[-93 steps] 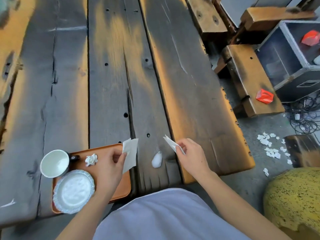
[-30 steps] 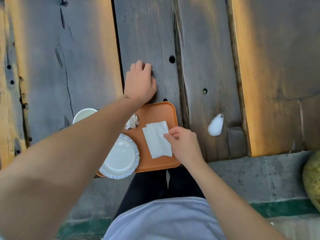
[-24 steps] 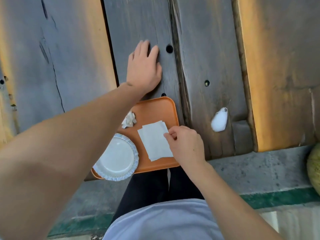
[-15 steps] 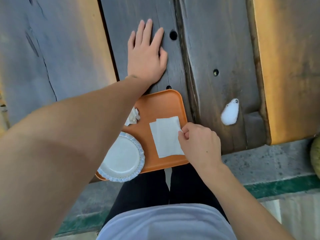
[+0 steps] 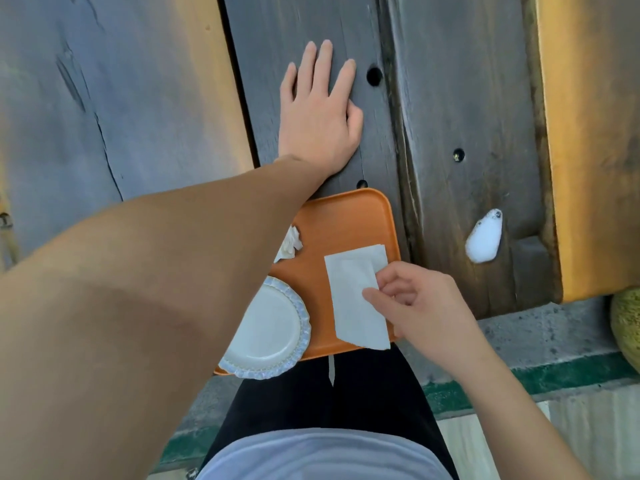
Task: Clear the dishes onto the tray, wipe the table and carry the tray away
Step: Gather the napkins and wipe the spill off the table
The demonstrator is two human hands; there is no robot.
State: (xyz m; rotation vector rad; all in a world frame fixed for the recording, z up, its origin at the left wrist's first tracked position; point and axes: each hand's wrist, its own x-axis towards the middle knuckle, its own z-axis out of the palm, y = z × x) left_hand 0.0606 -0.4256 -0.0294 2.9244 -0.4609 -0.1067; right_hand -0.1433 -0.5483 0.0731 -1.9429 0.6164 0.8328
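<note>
We are looking at a table (image 5: 460,98) of rough, weathered wood: dark matt planks showing cracks, open grain and drilled holes, with edges showing a lighter orange-brown finish. We are seeing a tray (image 5: 343,216) that looks like smooth orange plastic with a faint satin sheen. A plate (image 5: 263,327) is appearing white, smooth and slightly glossy, with a fluted rim. The right hand (image 5: 420,308) is pinching a napkin (image 5: 353,306) of thin matt white paper. A crumpled tissue (image 5: 291,245) is showing the same soft paper look. A white patch (image 5: 484,242) on the wood is looking grainy and foamy.
</note>
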